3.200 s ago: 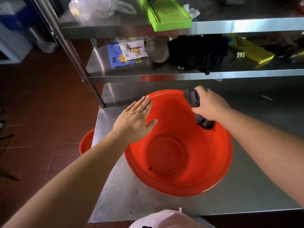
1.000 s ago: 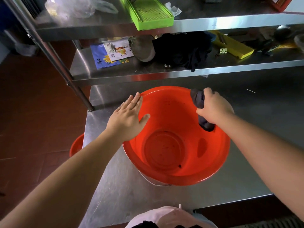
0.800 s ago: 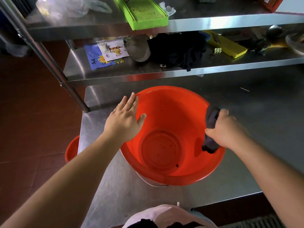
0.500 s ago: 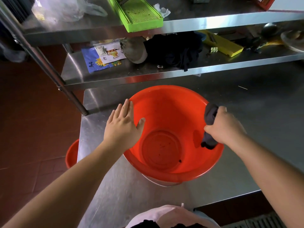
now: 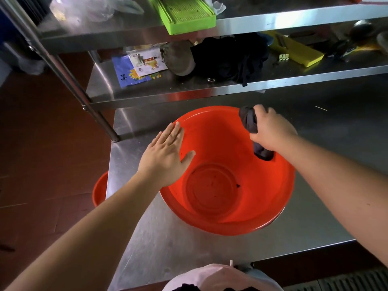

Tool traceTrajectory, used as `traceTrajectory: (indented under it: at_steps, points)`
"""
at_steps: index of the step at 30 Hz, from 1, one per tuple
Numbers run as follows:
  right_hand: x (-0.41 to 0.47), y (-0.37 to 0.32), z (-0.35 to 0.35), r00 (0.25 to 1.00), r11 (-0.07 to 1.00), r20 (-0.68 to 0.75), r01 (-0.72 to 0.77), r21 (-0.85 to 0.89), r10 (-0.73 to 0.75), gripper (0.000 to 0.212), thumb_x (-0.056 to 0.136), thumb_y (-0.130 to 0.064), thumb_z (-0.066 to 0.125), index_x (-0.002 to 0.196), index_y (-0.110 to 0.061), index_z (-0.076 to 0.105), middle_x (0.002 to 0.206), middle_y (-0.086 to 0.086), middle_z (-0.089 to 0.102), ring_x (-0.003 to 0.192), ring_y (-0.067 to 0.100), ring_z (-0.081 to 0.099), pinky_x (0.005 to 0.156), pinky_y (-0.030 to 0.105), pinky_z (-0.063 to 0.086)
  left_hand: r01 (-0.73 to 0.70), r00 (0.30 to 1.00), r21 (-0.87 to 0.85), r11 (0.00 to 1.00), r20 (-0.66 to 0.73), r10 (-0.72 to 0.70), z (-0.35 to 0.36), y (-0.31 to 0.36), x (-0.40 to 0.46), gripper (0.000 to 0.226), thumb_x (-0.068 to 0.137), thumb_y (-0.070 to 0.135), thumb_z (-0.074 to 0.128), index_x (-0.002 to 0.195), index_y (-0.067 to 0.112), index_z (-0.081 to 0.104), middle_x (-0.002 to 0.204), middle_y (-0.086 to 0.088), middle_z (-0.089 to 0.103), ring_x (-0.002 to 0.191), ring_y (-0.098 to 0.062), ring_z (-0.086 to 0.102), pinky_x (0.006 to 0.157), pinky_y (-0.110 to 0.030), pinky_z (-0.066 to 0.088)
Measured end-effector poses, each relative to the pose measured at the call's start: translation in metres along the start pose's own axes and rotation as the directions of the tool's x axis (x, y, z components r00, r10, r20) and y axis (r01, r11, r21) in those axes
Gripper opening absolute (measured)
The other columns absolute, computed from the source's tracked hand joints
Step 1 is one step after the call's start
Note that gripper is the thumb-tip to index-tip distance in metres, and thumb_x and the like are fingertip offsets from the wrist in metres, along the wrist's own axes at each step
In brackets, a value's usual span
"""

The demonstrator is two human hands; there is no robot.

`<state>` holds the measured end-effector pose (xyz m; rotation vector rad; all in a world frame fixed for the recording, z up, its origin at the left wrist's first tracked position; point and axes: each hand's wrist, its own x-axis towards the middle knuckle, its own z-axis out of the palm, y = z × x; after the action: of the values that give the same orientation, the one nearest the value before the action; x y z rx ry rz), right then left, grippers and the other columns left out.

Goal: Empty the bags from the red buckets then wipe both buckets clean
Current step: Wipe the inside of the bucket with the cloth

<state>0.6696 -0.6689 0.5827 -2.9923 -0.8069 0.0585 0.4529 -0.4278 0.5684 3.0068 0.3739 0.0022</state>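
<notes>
Between the two hands sits the red bucket [image 5: 228,175], standing on a steel table [image 5: 159,248] and tipped a little toward the person. Its inside holds no bag; a few dark specks lie on the bottom. The left hand [image 5: 165,156] lies flat on the near-left rim with straight fingers spread, the thumb hooked just inside the wall. The right hand [image 5: 270,131] is curled tight round a dark cloth [image 5: 249,122], which it presses against the upper right of the inner wall; one end of the cloth pokes out above the fist at the rim, the other below it against the red plastic.

Left of the left forearm, down past the table's edge, part of a second red bucket [image 5: 99,190] shows on the brown tiled floor [image 5: 42,154], mostly hidden by the tabletop.

Beyond both hands a lower shelf [image 5: 315,77] overhangs the back of the table, close above the bucket's far rim. On it lie a blue packet [image 5: 126,75] with a white packet [image 5: 147,61] on top, a grey bowl [image 5: 178,61] on its side, a heap of black cloth [image 5: 228,57] and a yellow slicer [image 5: 298,51]. Higher up, the top shelf [image 5: 294,19] carries a green tray [image 5: 184,13] and a clear plastic bag [image 5: 90,7]. A slanted steel post [image 5: 69,80] runs down beyond the left hand.
</notes>
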Motion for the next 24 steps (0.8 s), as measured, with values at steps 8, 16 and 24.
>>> traceTrajectory:
  at_steps: [8,16,24]
  points:
    - [-0.094,0.007,0.011,0.938,0.937,0.047,-0.34,-0.087,0.344,0.086,0.073,-0.037,0.084,0.131,-0.003,0.03,0.114,0.021,0.049,0.099,0.044,0.065,0.067,0.039,0.041,0.036,0.998,-0.051,0.998,-0.045,-0.039,0.003,0.005,-0.001,0.078,0.104,0.057,0.033,0.169,0.018,0.014,0.177,0.005,0.001,0.162,-0.01,-0.005,0.133,-0.039,0.007]
    - [-0.084,0.011,0.006,0.947,0.947,0.038,-0.32,0.014,0.32,0.079,0.077,-0.029,0.083,0.131,-0.006,0.03,0.113,0.021,0.046,0.098,0.047,0.063,0.066,0.039,0.042,0.118,0.991,-0.098,0.988,-0.055,-0.124,0.007,0.019,-0.013,0.078,0.102,0.062,0.033,0.167,0.021,0.02,0.178,0.003,0.005,0.163,-0.015,0.0,0.13,-0.044,0.015]
    - [-0.029,-0.002,-0.005,1.0,0.997,0.017,-0.012,-0.075,0.013,0.078,0.078,-0.029,0.079,0.137,-0.011,0.031,0.116,0.021,0.049,0.096,0.045,0.06,0.069,0.042,0.043,-0.037,0.999,-0.01,0.999,-0.019,0.036,-0.012,0.01,0.004,0.082,0.102,0.065,0.032,0.168,0.021,0.012,0.178,0.001,0.004,0.163,-0.017,-0.005,0.132,-0.041,0.004]
